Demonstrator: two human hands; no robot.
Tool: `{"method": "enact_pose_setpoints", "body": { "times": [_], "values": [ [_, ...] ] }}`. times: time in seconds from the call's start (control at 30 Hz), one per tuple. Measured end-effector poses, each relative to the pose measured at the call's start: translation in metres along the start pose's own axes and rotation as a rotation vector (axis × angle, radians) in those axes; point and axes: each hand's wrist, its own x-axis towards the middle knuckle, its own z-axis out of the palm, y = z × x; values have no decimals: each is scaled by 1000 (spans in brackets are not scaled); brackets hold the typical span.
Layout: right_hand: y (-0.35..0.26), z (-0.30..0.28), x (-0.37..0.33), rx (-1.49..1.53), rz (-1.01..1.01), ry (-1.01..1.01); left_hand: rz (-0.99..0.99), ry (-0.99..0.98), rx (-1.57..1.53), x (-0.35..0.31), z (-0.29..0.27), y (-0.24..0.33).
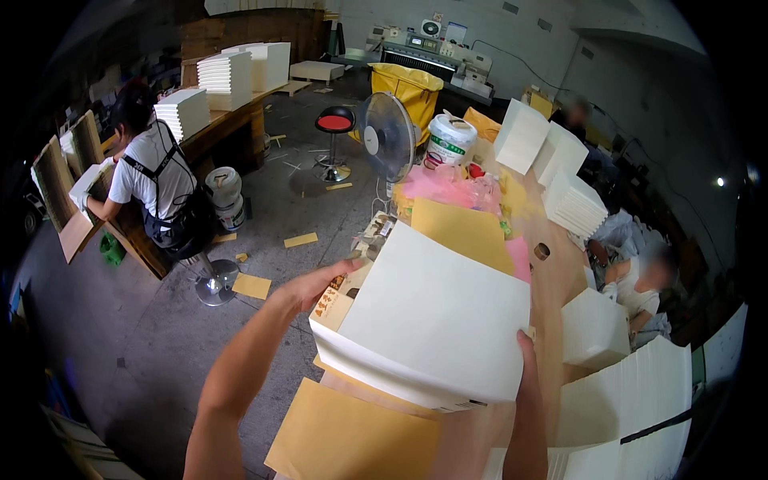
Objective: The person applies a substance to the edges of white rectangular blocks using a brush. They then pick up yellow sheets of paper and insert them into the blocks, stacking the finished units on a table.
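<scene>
A thick stack of white paper sheets [436, 320] fills the middle of the view, held above a wooden worktable [552, 280]. My left hand [320, 284] grips the stack's left edge. My right hand [526, 352] holds its right edge, with only the thumb showing over the top sheet. Under the stack's near side lies a brown kraft sheet [352, 436]. Another yellow-brown sheet [464, 232] lies just beyond the stack.
More white paper stacks [576, 204] stand along the table's right. A white fan [388, 136], a white bucket [450, 140] and pink plastic [444, 188] sit at the far end. A person in an apron [156, 188] works at a left bench; another person [640, 288] sits right.
</scene>
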Motion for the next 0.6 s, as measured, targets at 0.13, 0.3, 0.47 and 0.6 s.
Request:
{"method": "enact_pose_setpoints", "body": {
  "times": [0.13, 0.3, 0.47, 0.6],
  "values": [
    [-3, 10, -1, -1, -2, 16, -71, 321, 561, -6, -37, 17],
    [6, 2, -4, 7, -92, 51, 307, 407, 221, -42, -55, -31],
    [43, -27, 21, 51, -105, 142, 594, 808, -417, -15, 12, -148],
    [45, -30, 20, 41, -90, 175, 682, 1060, -439, 3, 35, -147]
  ]
}}
